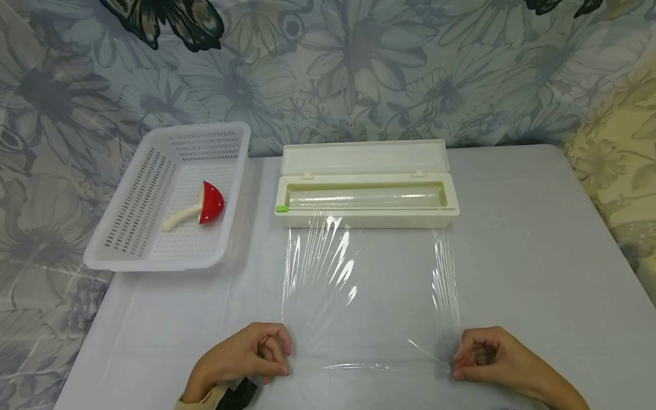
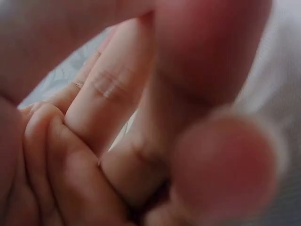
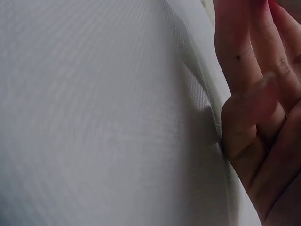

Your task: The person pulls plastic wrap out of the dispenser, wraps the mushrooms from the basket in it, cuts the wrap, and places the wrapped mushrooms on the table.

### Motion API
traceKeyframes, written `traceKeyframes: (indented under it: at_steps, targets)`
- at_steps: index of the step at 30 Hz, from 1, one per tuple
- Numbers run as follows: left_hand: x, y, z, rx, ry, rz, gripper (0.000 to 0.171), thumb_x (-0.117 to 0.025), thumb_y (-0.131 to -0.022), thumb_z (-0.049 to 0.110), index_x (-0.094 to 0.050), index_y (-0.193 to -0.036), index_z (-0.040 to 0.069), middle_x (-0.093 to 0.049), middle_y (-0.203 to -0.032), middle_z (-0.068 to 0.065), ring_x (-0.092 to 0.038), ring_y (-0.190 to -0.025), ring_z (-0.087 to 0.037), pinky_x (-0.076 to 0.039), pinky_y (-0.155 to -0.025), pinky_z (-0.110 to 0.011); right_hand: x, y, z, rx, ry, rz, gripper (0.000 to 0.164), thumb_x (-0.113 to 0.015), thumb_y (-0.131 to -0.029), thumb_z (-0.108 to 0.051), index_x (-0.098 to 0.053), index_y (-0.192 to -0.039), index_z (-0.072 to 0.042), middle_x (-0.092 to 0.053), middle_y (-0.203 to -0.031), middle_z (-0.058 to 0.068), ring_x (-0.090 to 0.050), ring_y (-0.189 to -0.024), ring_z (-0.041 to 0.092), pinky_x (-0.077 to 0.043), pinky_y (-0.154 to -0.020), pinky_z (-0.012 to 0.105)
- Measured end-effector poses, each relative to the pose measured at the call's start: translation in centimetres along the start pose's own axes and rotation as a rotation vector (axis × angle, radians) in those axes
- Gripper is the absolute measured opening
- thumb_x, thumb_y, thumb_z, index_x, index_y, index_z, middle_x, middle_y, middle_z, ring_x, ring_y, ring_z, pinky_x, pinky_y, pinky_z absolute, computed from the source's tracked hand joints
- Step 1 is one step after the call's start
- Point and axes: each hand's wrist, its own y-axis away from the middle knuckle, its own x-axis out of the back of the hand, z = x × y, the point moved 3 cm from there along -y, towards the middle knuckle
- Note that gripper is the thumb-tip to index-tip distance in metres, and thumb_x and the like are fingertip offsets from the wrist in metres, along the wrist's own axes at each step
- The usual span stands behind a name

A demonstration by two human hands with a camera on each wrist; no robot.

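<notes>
A sheet of cling film (image 1: pixel 379 307) stretches toward me from a white dispenser box (image 1: pixel 369 220), over the white cloth. My left hand (image 1: pixel 248 356) pinches its front left corner between thumb and fingers; in the left wrist view the curled fingers (image 2: pixel 110 89) fill the picture. At the front right corner, my right hand (image 1: pixel 499 360) pinches the film with thumb and forefinger. The film's front edge runs fairly straight between both hands. Inside the box lies the film roll (image 1: pixel 364 197), and the hinged lid (image 1: pixel 364 158) stands raised behind it. A green slider (image 1: pixel 282 209) sits at the box's left end.
To the left stands a white slotted plastic basket (image 1: pixel 159 265), holding a red mushroom (image 1: pixel 211 203) with white dots and a cream stem. The cloth-covered table (image 1: pixel 533 245) meets a flower-patterned curtain (image 1: pixel 359 74) at the back.
</notes>
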Motion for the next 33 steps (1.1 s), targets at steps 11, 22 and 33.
traceKeyframes:
  at_steps: [11, 22, 33]
  targets:
    - [-0.3, 0.0, -0.1, 0.062, 0.028, -0.031, 0.03, -0.074, -0.085, 0.005, -0.054, -0.097, -0.014, -0.057, -0.076, -0.041, -0.058, -0.058, -0.001, -0.051, -0.052, -0.019, -0.3, 0.1, 0.0, -0.05, 0.083, -0.025, 0.019, -0.07, -0.081, 0.014, -0.065, -0.089, -0.003, -0.075, -0.084, 0.007, -0.067, -0.07, 0.002, -0.048, -0.047, 0.026]
    - [-0.4, 0.2, -0.3, 0.107, 0.063, -0.074, 0.03, -0.075, -0.083, 0.004, -0.054, -0.094, -0.015, -0.053, -0.076, -0.044, -0.054, -0.06, 0.002, -0.045, -0.055, -0.015, -1.0, 0.1, 0.1, -0.176, -0.076, -0.107, 0.009, -0.069, -0.085, 0.007, -0.064, -0.092, 0.004, -0.068, -0.075, 0.023, -0.065, -0.06, 0.008, -0.057, -0.052, 0.034]
    - [-0.6, 0.0, -0.4, 0.167, -0.072, 0.019, 0.019, -0.074, -0.085, 0.008, -0.062, -0.093, -0.004, -0.062, -0.071, -0.035, -0.057, -0.053, -0.004, -0.05, -0.052, -0.02, -1.0, -0.2, 0.5, -0.248, 0.097, -0.041, 0.009, -0.074, -0.085, -0.003, -0.065, -0.088, -0.002, -0.065, -0.064, 0.02, -0.059, -0.047, 0.018, -0.05, -0.043, 0.025]
